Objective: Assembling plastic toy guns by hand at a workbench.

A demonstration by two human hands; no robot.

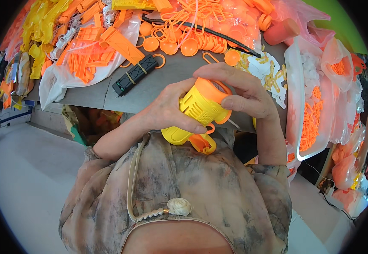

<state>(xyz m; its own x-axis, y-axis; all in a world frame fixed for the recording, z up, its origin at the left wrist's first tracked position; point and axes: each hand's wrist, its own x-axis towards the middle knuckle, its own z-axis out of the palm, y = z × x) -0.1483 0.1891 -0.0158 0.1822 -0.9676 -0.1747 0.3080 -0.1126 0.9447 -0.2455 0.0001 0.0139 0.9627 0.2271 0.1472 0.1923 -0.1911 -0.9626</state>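
Note:
A yellow plastic toy housing with rows of slots is held in front of my chest, tilted to the right. My left hand wraps round its body from the left, thumb lying across the lower side. On its upper end sits an orange ring, and my right hand grips it with fingers curled over the far side and thumb on the near side. Below the housing shows a yellow and orange handle-like part; whether it joins the housing I cannot tell.
On the grey table lie a black stick-like tool with rubber bands, orange plastic pieces on a clear bag, and orange scoop-shaped parts. White and yellow small parts lie right. A translucent bin holds orange pieces.

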